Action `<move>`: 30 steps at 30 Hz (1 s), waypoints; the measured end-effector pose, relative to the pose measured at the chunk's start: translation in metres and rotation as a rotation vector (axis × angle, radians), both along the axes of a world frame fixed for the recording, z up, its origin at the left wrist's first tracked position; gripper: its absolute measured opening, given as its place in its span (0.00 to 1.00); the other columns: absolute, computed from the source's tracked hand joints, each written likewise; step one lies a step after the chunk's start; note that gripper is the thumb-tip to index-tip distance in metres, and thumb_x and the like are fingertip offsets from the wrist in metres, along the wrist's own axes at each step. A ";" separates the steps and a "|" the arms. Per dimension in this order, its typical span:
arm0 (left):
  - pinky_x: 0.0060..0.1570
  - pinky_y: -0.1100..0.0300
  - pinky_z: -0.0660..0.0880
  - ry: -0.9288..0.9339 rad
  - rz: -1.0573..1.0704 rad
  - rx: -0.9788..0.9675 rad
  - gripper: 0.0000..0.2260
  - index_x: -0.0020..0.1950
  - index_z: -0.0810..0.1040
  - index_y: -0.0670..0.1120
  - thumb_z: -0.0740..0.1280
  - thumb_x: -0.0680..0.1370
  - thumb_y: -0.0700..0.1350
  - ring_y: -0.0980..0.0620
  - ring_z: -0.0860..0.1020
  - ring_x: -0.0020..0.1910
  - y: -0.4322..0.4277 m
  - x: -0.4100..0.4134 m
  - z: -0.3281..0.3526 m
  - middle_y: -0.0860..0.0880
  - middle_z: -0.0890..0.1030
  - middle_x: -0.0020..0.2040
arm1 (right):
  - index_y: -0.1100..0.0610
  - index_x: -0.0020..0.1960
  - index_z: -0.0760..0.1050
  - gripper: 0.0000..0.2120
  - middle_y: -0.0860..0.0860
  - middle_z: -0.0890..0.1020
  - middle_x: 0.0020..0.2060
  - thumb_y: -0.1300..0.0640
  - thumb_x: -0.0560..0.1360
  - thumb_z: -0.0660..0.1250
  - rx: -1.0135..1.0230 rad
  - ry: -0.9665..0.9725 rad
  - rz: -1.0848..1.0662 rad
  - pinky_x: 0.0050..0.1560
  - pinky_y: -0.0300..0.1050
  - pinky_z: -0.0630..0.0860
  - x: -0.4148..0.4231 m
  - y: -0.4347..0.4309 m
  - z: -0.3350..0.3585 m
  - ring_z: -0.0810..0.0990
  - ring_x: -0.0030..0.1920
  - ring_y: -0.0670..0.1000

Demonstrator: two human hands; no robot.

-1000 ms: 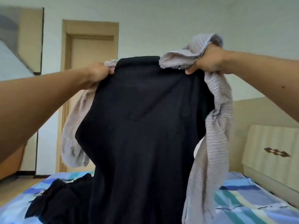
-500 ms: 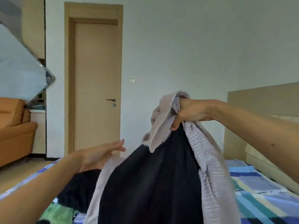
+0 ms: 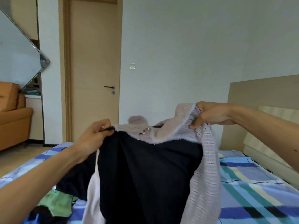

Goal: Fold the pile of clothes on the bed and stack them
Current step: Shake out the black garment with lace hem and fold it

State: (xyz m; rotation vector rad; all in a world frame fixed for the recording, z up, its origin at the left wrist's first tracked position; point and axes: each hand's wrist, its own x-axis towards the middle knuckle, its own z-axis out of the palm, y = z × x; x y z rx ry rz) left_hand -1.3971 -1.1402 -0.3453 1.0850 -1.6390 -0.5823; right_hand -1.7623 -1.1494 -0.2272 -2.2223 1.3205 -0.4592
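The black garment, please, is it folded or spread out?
Spread: the garment hangs open between left hand and right hand, with no fold.

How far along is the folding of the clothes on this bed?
Early: no folded stack is visible. In hand: the left hand and right hand hold a black garment with a pale knit layer up by its top edge. Left: a green garment and dark clothes lie crumpled on the bed.

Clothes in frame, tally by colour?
Black: 2, the held black garment and a black heap on the bed, possibly more than one piece
Pale pink: 1, the pale pink knit, held with the black one
Green: 1, the green garment
Total: 4
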 end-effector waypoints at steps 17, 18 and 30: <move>0.45 0.73 0.68 -0.613 -0.097 0.688 0.12 0.46 0.83 0.51 0.72 0.75 0.59 0.64 0.79 0.50 0.011 0.039 -0.032 0.62 0.83 0.46 | 0.57 0.57 0.78 0.10 0.57 0.85 0.53 0.59 0.79 0.61 -0.164 -0.266 -0.273 0.62 0.52 0.78 0.014 -0.035 -0.115 0.83 0.56 0.56; 0.47 0.69 0.69 -0.686 -0.050 0.652 0.14 0.41 0.82 0.50 0.72 0.74 0.60 0.59 0.79 0.47 0.010 0.043 -0.039 0.59 0.82 0.43 | 0.55 0.58 0.77 0.10 0.54 0.85 0.52 0.57 0.77 0.66 -0.134 -0.172 -0.185 0.59 0.46 0.78 0.014 -0.027 -0.124 0.83 0.54 0.52; 0.49 0.64 0.76 -0.218 -0.050 0.253 0.15 0.52 0.82 0.46 0.61 0.83 0.54 0.54 0.83 0.49 0.019 0.040 -0.115 0.48 0.85 0.47 | 0.57 0.33 0.76 0.14 0.52 0.78 0.30 0.61 0.78 0.67 0.069 -0.162 -0.622 0.34 0.47 0.71 0.007 -0.019 -0.317 0.75 0.32 0.50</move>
